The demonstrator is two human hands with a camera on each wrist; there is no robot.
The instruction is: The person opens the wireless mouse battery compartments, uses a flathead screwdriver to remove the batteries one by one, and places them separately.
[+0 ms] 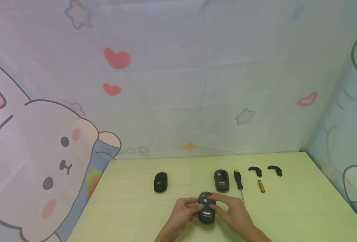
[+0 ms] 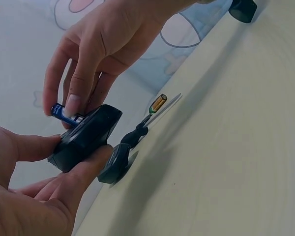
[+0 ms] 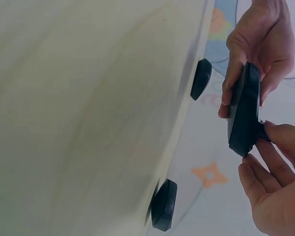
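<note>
My left hand [image 1: 181, 215] grips a black computer mouse [image 1: 207, 216] by its sides, underside facing up, above the table's front. Between the thumb and fingers of my right hand [image 1: 234, 215] is a blue battery [image 2: 62, 113], seen in the left wrist view at the mouse's underside. The battery stands tilted out of the mouse, and its lower end is hidden. In the right wrist view the right hand [image 3: 280, 182] is beside one end of the mouse [image 3: 244, 108], with the fingertips close to it.
Behind the hands lies a second mouse [image 1: 221, 181], underside up. A screwdriver [image 1: 238, 179], two curved black covers [image 1: 256, 170] and a gold-green battery [image 1: 261, 186] lie to the right. Another black mouse [image 1: 161, 182] sits at the back left. A printed cloth [image 1: 196, 111] hangs behind the table.
</note>
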